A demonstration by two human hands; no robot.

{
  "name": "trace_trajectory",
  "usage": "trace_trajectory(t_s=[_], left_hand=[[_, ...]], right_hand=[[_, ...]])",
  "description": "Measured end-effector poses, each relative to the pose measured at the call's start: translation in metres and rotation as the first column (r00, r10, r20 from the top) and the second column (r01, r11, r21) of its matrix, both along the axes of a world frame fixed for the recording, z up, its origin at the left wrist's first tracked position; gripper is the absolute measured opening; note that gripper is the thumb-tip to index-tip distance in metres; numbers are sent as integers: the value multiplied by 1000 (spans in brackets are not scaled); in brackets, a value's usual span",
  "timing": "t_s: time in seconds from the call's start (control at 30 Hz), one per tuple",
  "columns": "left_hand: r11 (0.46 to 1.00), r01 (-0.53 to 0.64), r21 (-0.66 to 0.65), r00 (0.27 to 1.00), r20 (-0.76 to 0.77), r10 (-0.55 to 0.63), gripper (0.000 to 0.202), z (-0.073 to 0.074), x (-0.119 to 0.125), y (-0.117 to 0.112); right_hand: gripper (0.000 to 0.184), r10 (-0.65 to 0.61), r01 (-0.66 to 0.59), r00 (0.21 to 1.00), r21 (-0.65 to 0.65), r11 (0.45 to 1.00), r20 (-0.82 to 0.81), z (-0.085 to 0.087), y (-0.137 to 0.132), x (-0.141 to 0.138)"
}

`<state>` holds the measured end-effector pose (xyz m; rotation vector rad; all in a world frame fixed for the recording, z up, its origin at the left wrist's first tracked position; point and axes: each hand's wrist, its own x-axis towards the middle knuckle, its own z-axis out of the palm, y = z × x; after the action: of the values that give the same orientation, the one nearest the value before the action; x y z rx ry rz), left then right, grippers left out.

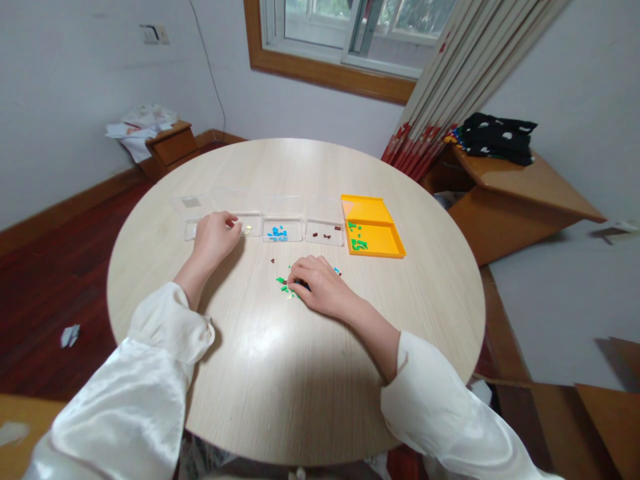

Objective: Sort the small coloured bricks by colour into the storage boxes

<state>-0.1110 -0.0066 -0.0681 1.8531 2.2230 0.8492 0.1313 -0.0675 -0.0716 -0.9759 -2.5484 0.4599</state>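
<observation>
My left hand (216, 235) rests at the front edge of a clear box (249, 215) that holds a few yellow bits, its fingers curled together in a pinch over the box. My right hand (319, 283) lies on the round table (300, 347) over a small pile of loose green, blue and brown pieces (284, 285), fingers bent down onto them. A clear box with blue pieces (281, 228), a clear box with brown pieces (324, 231) and an orange tray with green pieces (375, 230) stand in a row behind.
An empty-looking clear box (193, 208) stands at the row's left end. Two loose brown pieces (273, 261) lie between hands and boxes. A wooden desk with dark cloth (500, 173) is at the right, a low cabinet with papers (165, 140) at the left wall.
</observation>
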Motion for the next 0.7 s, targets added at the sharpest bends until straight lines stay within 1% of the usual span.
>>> trace_trajectory(t_s=[0.27,0.43,0.6,0.7], left_hand=[[1000,-10,-21,998,-57,9,27,3,2,-1],[999,-1,32,999,-53,3,24,2,2,1],[987,59,149,998,19,-62,18,3,9,-2],[975,136,177,985,77,-152,21,7,19,-6]], right_hand=[[10,-39,39,999,-28,999,-30,-3,2,0],[12,-108,102,990,-70,992,-90,-2,2,-1],[11,-147,134,976,-89,987,-159,-4,2,0],[9,-165,152,961,-76,985,-220,-5,3,0]])
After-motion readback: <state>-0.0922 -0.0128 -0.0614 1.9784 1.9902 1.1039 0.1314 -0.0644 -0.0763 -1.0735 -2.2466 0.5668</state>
